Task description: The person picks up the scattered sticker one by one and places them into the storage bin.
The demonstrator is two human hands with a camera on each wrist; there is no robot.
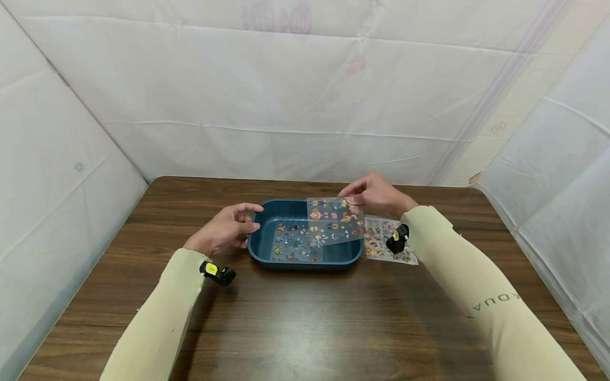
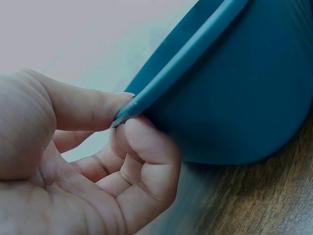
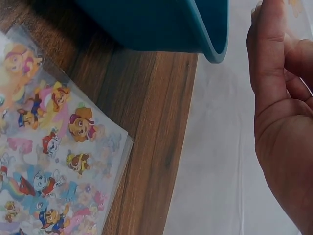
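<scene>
A blue plastic tub (image 1: 267, 248) sits in the middle of the wooden table (image 1: 305, 317). My left hand (image 1: 229, 228) holds its left rim (image 2: 186, 58), thumb on top and fingers (image 2: 146, 142) curled under the edge. My right hand (image 1: 374, 193) pinches the far corner of a clear cartoon sticker sheet (image 1: 335, 219) and holds it over the right part of the tub. Another sticker sheet (image 1: 296, 242) lies inside the tub. A third sheet (image 1: 381, 244) (image 3: 49, 156) lies flat on the table just right of the tub (image 3: 161, 24).
White sheeting (image 1: 305, 90) closes in the table at the back and both sides. A small black camera is strapped at each wrist (image 1: 216, 273) (image 1: 397, 239). Bare wood lies in front of the tub.
</scene>
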